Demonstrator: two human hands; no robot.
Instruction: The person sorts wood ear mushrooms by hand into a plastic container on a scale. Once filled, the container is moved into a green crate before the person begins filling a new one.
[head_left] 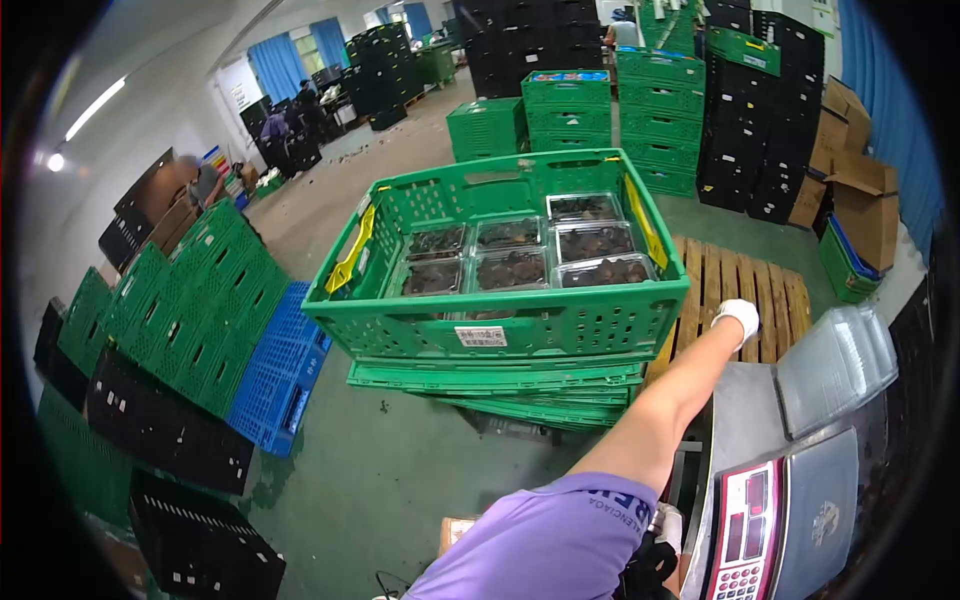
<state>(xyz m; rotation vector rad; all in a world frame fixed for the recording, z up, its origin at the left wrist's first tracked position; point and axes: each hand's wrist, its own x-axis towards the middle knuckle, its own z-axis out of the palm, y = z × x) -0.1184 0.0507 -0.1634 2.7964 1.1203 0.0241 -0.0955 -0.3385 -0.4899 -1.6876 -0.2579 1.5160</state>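
My left hand (740,318), in a white glove, reaches out to the right past the green crate (500,332). It appears over the wooden pallet (735,275), left of a stack of clear plastic containers (835,370). Its fingers are turned away from view, and nothing shows in it. My right hand (669,527), also gloved, is mostly hidden under the left arm, beside something dark; its fingers cannot be made out. The crate, with yellow side handles, holds several clear boxes (510,270) of dark brown pieces. It rests on a stack of folded green crates (500,378).
At the lower right a red-and-white scale (747,525) stands on a metal table (735,405). Green crates (205,300) and a blue pallet (275,370) are at left. Black crates (750,130) and cardboard boxes (862,210) line the right. People are in the background.
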